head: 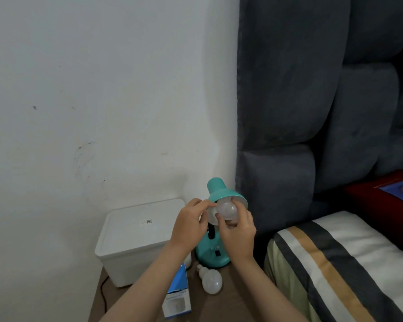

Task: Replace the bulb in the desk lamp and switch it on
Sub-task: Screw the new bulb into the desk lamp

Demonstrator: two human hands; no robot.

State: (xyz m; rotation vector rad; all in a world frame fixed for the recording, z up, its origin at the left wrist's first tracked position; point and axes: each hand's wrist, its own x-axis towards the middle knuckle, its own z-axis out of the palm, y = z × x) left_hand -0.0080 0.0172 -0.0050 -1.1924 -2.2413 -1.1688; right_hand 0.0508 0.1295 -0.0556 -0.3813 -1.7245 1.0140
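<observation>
A teal desk lamp (219, 190) stands on a brown bedside table (237, 296), its shade tilted toward me. A white bulb (227, 209) sits at the mouth of the shade. My right hand (237, 231) grips this bulb from below with its fingers around the globe. My left hand (191, 224) holds the rim of the shade on its left side. A second white bulb (210, 280) lies on the table in front of the lamp's base. The lamp's black switch (217, 252) shows on the base. The lamp is unlit.
A white lidded plastic box (135, 238) stands left of the lamp. A blue and white bulb carton (176, 298) lies at the table's front. A black cable (102, 296) runs down the left edge. A grey padded headboard (289, 112) and striped bedding (335, 263) fill the right.
</observation>
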